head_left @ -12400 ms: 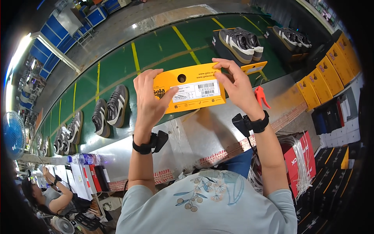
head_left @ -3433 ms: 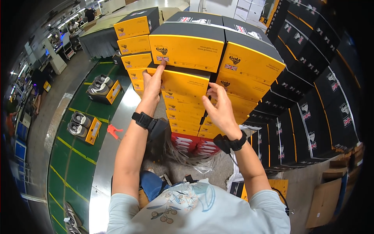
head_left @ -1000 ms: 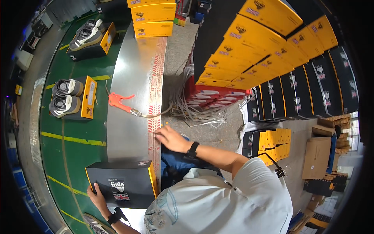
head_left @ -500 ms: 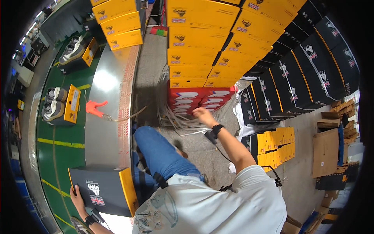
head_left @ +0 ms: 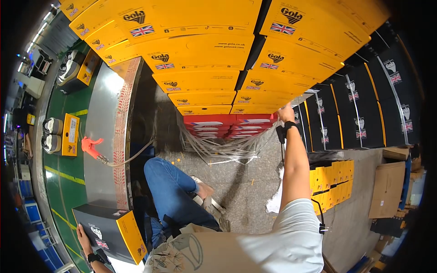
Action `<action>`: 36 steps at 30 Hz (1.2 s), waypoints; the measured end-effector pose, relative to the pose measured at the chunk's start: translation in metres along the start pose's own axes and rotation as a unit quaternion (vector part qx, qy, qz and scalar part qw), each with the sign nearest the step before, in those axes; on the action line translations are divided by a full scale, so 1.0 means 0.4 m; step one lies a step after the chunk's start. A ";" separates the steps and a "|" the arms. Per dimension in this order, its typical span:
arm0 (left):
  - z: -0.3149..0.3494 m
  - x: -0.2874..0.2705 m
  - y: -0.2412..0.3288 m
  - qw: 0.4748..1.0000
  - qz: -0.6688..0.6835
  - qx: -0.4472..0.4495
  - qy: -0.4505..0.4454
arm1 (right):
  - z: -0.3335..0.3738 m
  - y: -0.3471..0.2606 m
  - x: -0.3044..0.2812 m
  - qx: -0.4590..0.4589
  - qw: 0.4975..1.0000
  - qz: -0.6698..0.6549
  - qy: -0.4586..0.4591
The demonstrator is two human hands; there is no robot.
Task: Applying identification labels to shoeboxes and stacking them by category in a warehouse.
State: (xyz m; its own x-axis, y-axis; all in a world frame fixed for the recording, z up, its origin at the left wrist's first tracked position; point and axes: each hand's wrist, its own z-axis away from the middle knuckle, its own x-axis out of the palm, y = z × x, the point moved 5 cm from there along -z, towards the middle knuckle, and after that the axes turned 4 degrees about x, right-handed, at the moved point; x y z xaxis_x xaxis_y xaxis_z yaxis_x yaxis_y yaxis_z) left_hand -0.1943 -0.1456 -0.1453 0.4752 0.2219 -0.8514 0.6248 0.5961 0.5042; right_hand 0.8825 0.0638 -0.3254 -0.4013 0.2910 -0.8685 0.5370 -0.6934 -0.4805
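Note:
At the lower left, my left hand [head_left: 83,238] grips the outer side of a black shoebox [head_left: 98,227] with a yellow end, at the near end of the metal bench. My right arm is stretched forward. At its end, my right hand [head_left: 286,113] is against the lower right edge of a tall stack of yellow shoeboxes [head_left: 195,54]; its fingertips are partly hidden there. Below the yellow boxes are red boxes [head_left: 227,128] with pale strapping [head_left: 214,148] hanging around them. Both wrists wear black bands.
A metal bench [head_left: 102,182] runs along the left, bearing an orange-red tool [head_left: 92,148] on a cord. Beyond is a green conveyor [head_left: 59,186] with shoes on boxes. Black shoeboxes [head_left: 364,109] stack up at right, a lower yellow group [head_left: 331,182] nearer, flattened cardboard [head_left: 387,189] farther right.
My right hand has moved forward and right, from in front of the red boxes to the yellow stack's right edge. The view has come closer to the stack. My left hand stays on the shoebox.

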 end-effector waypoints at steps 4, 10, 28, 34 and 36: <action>0.005 0.025 0.002 1.000 -0.006 0.001 -0.019 | -0.152 0.088 0.041 -0.009 0.988 0.112 -0.105; 0.049 0.007 -0.015 0.999 0.015 -0.038 -0.001 | -0.293 0.098 0.095 0.023 0.988 0.091 -0.119; 0.062 0.021 -0.005 0.998 0.043 -0.041 0.019 | -0.238 0.214 0.041 -0.069 0.993 -0.087 0.039; 0.070 0.026 0.011 0.999 0.012 -0.035 0.011 | -0.080 0.272 0.106 0.169 0.892 -0.406 -0.102; 0.068 0.020 0.007 0.999 0.007 -0.030 0.025 | 0.006 0.298 0.099 0.200 0.855 -0.478 0.004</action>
State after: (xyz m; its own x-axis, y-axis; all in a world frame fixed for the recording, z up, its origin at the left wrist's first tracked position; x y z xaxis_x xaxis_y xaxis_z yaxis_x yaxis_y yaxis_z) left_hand -0.1719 -0.1630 -0.1468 0.4505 0.2678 -0.8516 0.5799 0.6375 0.5072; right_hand 0.9287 -0.0089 -0.4168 -0.5096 0.8542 -0.1033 -0.3309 -0.3054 -0.8929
